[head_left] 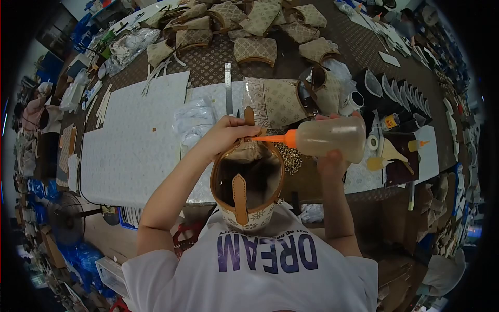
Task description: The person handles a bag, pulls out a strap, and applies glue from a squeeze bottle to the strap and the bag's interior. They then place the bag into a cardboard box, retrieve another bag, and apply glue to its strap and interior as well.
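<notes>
My right hand (334,160) is wrapped round a cloudy squeeze bottle (330,138) lying nearly level, its orange nozzle pointing left. The nozzle's tip is beside my left hand (231,134), at the far rim of a patterned bucket bag (249,217). My left fingers pinch that rim near a brown leather tab (249,115) standing up; the exact contact is partly hidden. Mouth up, the bag rests against my body, showing a dark inside and tan edging. A second stitched leather tab (239,192) lies across its near rim.
A pile of small brass-coloured metal parts (290,158) lies right of the bag. Behind are a steel ruler (228,88), plastic wrap (193,120) and another patterned bag (283,101). More bags (254,50) are heaped at the back. Black curved pieces (371,86) stand at right, near small glue bottles (377,163).
</notes>
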Available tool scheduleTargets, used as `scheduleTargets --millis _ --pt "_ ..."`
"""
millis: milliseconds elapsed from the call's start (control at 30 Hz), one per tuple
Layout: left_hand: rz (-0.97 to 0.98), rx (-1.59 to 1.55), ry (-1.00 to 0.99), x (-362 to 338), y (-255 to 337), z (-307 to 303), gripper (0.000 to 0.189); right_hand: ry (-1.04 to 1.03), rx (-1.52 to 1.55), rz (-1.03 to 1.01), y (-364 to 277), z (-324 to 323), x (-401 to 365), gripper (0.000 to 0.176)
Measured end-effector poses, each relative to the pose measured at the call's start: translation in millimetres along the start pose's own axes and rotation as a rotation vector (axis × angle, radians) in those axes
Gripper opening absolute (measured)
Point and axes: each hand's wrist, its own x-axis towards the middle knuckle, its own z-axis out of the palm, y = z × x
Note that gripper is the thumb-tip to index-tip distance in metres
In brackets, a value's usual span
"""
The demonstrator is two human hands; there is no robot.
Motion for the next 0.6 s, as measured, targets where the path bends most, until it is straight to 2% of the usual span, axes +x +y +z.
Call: scheduleTargets --millis 33,133,233,300,400,500,600 --pt "-0.009 -0.020 0.077 -2 0 2 0.032 0.038 0.072 0.005 1 0 1 0.096" --pt "-0.006 -0.008 0.040 -10 5 5 0.033 0.166 0.325 0.038 2 1 10 0.083" --pt "-0.053 -0.051 -0.245 -3 0 -4 0.032 0.315 0.561 0.126 -9 -4 28 0.075" --pt "-0.027 -0.133 -0.242 -9 -3 -5 0.031 0.387 0.600 0.197 -14 -10 35 0.074" --pt "0.061 -0.120 -0.272 -17 -10 -7 0.030 0.249 0.452 0.118 -18 2 33 0.076" --pt "0.137 -0.076 -0.257 -19 -20 -8 0.029 0.028 0.255 -0.019 -16 1 28 0.083" --pt "0.137 -0.093 -0.227 -17 -29 -9 0.027 0.013 0.137 -0.069 -13 1 26 0.091"
